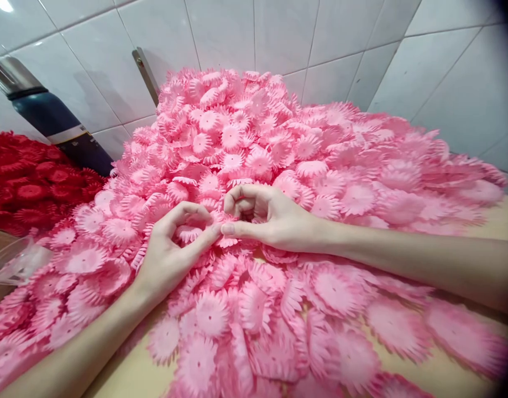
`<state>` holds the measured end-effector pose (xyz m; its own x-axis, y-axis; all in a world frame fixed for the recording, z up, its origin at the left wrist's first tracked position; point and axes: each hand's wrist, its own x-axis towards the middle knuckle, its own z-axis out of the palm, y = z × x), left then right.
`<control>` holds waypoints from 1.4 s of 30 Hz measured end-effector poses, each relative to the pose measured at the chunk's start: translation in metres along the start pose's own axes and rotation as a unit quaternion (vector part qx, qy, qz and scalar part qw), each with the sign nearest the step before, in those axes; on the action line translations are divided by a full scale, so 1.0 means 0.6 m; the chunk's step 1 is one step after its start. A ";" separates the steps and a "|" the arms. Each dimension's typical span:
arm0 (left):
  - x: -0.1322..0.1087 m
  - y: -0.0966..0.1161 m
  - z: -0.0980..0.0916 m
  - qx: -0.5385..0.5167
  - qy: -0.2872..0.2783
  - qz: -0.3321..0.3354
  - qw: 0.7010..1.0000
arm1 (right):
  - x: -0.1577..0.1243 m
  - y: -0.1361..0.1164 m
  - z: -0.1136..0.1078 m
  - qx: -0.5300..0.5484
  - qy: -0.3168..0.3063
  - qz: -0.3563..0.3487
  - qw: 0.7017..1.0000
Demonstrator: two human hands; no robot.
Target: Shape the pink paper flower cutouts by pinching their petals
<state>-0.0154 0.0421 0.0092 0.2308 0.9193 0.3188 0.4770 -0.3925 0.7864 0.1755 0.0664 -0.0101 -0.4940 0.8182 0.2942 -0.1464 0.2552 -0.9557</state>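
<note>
My left hand (171,243) and my right hand (274,218) meet in the middle of the view, thumb tips almost touching. Both are closed in a pinch on a pink fabric flower piece (228,241), which is largely covered by the fingers. Around and beneath them spreads a large heap of similar pink flower pieces (232,135), round with fringed edges, many with a small hole in the centre. More loose pink pieces (212,314) lie in front of my wrists. Which finger bears on which layer cannot be made out.
A heap of red flower pieces (32,190) sits at the left, with a dark blue metal flask (65,124) leaning behind it. A clear plastic cup (19,262) lies at the left edge. White wall tiles (224,33) close off the back; the tabletop (133,365) is pale yellow.
</note>
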 end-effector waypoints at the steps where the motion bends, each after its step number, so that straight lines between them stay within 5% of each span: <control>1: -0.001 -0.001 0.001 -0.005 0.012 -0.001 1.000 | 0.000 -0.001 0.000 0.006 0.000 0.000 1.000; 5: -0.003 -0.001 -0.001 -0.012 0.052 0.000 0.999 | 0.000 -0.002 0.001 0.011 0.012 0.001 1.000; 11: -0.001 0.007 -0.007 0.024 -0.049 0.060 0.997 | -0.001 -0.001 0.001 0.026 0.008 -0.003 1.000; 32: 0.001 0.007 -0.003 0.024 -0.092 0.039 0.995 | -0.003 -0.004 0.001 0.001 -0.030 -0.006 1.000; 39: -0.001 -0.006 -0.009 -0.047 0.009 0.006 0.999 | 0.001 0.000 0.002 0.028 0.046 0.027 0.998; 42: -0.003 -0.004 -0.008 -0.028 0.001 0.032 0.999 | -0.001 -0.003 0.002 0.009 0.042 0.024 0.999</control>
<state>-0.0212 0.0413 0.0093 0.2582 0.8926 0.3696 0.4134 -0.4478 0.7928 0.1749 0.0649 -0.0084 -0.4280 0.8694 0.2468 -0.1396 0.2061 -0.9685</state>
